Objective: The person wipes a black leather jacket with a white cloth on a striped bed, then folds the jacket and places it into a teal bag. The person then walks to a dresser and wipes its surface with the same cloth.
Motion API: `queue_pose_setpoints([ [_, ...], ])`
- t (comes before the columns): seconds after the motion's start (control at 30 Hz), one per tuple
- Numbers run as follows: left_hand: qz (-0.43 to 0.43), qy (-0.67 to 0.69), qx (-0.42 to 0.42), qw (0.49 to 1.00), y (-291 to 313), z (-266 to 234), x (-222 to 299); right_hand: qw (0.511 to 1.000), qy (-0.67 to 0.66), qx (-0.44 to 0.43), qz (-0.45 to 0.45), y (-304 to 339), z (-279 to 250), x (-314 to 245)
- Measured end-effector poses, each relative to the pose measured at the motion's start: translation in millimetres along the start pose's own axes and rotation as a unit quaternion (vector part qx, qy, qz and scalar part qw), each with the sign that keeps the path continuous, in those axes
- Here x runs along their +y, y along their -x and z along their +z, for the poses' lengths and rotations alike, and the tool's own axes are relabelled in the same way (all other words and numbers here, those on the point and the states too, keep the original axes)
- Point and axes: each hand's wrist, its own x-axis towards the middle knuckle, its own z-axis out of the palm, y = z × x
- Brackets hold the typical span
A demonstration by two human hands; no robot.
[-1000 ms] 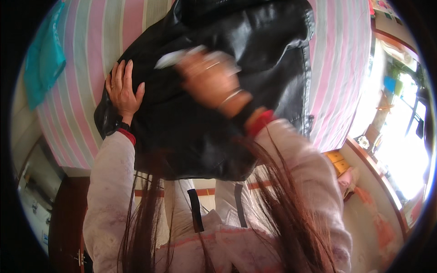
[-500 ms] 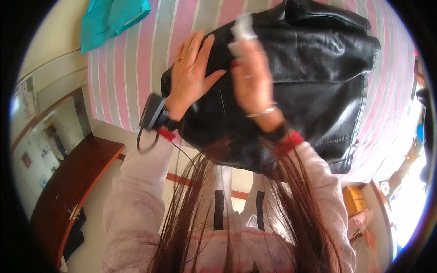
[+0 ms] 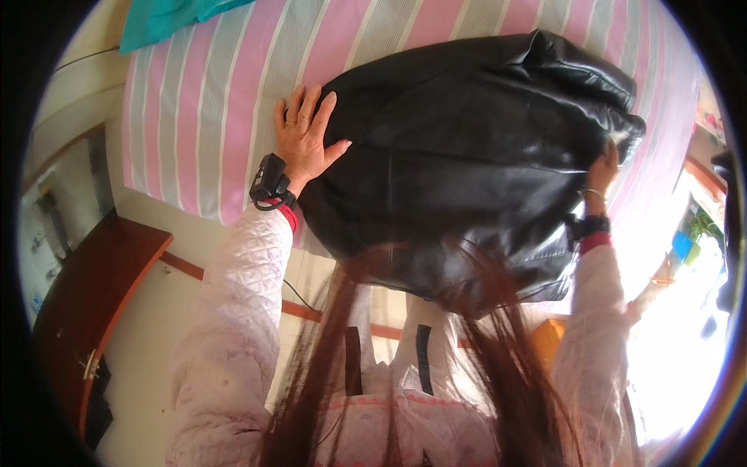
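Observation:
A black leather jacket (image 3: 459,156) lies spread on a bed with a striped cover. My left hand (image 3: 305,140) rests at its left edge, fingers spread and thumb over the leather, holding nothing. Far out to the right, my right hand (image 3: 602,170) is at the jacket's right end, beside the folded sleeve. Its fingers are closed and partly hidden. A bit of white tissue (image 3: 617,141) shows at the fingertips, hard to tell from the glare on the leather.
Pink, grey and white stripes run across the bed cover (image 3: 210,117). Turquoise cloth (image 3: 167,22) lies at the far left corner. A dark brown wooden cabinet (image 3: 101,288) stands at lower left. Strands of hair hang before the jacket's near edge.
My right hand has swept from the jacket's upper middle to its right end with the white tissue. My left hand has shifted slightly left and down. The view has moved a little.

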Motion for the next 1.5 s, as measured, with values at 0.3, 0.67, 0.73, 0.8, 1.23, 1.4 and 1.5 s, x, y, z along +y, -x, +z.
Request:
queue_pose_setpoints([
  [0.3,-0.019,-0.007,-0.012,1.0,6,3,-2,0.855,-0.176,-0.168,-0.457,73,120,-330],
  [0.67,0.016,-0.016,0.007,1.0,1,-3,0,0.968,0.133,-0.184,-0.108,-51,-22,22],
  [0.73,0.008,-0.026,0.002,1.0,2,-2,0,0.967,0.043,-0.176,-0.181,-63,-18,21],
  [0.8,0.017,-0.003,0.023,1.0,1,1,0,0.973,0.065,-0.186,-0.117,-74,-13,22],
  [1.23,0.07,-0.07,-0.086,0.991,-46,-44,93,0.645,-0.551,0.062,0.525,51,30,40],
  [1.4,-0.019,0.18,-0.066,0.981,-61,-52,104,0.638,-0.633,0.063,0.434,-1,-43,17],
  [1.5,-0.131,0.382,-0.038,0.914,-66,-73,87,0.659,-0.685,0.064,0.304,-60,-116,-47],
])
